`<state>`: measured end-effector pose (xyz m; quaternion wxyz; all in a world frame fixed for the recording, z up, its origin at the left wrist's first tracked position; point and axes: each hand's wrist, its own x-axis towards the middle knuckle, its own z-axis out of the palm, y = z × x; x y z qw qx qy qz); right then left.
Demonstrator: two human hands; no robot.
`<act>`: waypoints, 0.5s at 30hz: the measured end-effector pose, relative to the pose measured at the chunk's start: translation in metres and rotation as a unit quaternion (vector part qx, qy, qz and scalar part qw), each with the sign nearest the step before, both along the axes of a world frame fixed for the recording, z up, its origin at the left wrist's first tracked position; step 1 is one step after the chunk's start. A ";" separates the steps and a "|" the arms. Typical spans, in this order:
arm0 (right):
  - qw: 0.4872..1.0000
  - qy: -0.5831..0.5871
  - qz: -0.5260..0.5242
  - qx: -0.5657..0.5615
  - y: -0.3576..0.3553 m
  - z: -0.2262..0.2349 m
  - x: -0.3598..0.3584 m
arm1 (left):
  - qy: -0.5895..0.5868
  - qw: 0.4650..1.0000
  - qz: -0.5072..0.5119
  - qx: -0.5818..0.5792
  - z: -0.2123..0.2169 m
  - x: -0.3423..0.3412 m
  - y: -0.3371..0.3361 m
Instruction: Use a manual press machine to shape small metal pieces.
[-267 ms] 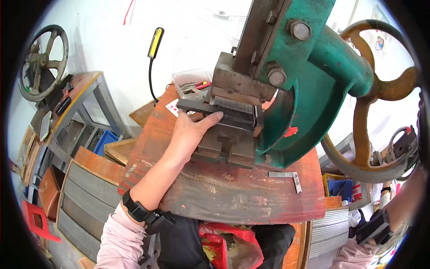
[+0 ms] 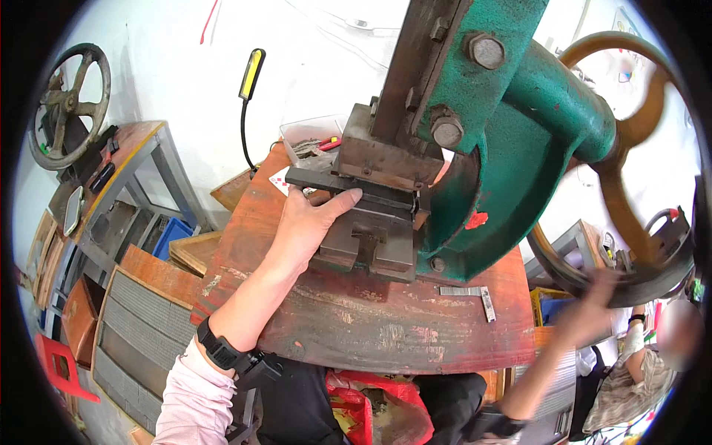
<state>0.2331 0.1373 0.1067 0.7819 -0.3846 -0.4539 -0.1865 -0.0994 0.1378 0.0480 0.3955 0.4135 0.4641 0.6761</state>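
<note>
My left hand (image 2: pixel 305 224) is closed on a dark metal bar (image 2: pixel 310 179), its thumb along the near side. The bar lies across the tooling of a green hand press (image 2: pixel 545 111), above the slotted steel base (image 2: pixel 337 243). Directly over it is the press's steel ram block (image 2: pixel 386 157), apparently down against the tooling, whose contact is hidden. My right hand (image 2: pixel 593 300), smeared by motion, is at the lower rim of the press's brown handwheel (image 2: pixel 619 200); whether it touches the rim cannot be made out.
Two thin metal strips (image 2: pixel 461 291) lie on the worn wooden table (image 2: pixel 356 334). Behind the press stand a clear plastic box (image 2: pixel 300 133) and a yellow-black lamp (image 2: pixel 252 74). A red bag (image 2: pixel 356 408) is between my legs. Another person (image 2: pixel 630 386) sits at far right.
The ram block has come down, covering the row of small metal pieces seen before. The handwheel has turned, and my right hand has swung left from the far right. My left hand keeps its grip.
</note>
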 end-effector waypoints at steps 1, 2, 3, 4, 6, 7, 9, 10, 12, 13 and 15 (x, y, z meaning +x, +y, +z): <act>0.999 0.046 0.018 0.002 0.001 -0.013 0.006 | 0.011 1.000 0.005 -0.002 -0.001 0.001 -0.001; 0.999 0.023 0.006 0.037 -0.002 -0.012 0.017 | 0.022 1.000 0.012 0.001 -0.001 0.000 -0.001; 0.996 0.080 0.044 -0.011 -0.010 0.002 0.031 | 0.033 0.999 0.025 0.015 -0.002 0.001 0.000; 0.997 -0.011 0.076 -0.032 -0.022 0.023 0.043 | 0.073 0.996 0.047 -0.015 -0.002 0.000 0.000; 0.979 -0.047 0.052 -0.191 -0.040 0.087 0.061 | 0.052 0.998 0.037 -0.013 -0.001 -0.002 0.003; 0.973 -0.076 0.075 -0.206 -0.045 0.116 0.062 | 0.036 0.999 0.032 0.001 0.000 -0.002 0.005; 0.955 -0.055 0.002 -0.291 -0.051 0.175 0.052 | 0.284 0.941 0.182 0.001 0.004 -0.006 0.007; 0.941 -0.106 -0.015 -0.320 -0.053 0.197 0.042 | 0.429 0.859 0.275 0.047 0.006 -0.008 0.006; 0.906 -0.189 0.061 -0.373 -0.051 0.234 0.021 | 0.524 0.812 0.245 0.080 0.012 -0.013 0.001; 0.907 -0.177 0.045 -0.380 -0.038 0.249 0.013 | 0.530 0.818 0.207 0.082 0.014 -0.017 -0.006; 0.896 -0.190 0.014 -0.401 -0.028 0.265 0.010 | 0.542 0.824 0.137 0.091 0.020 -0.026 -0.017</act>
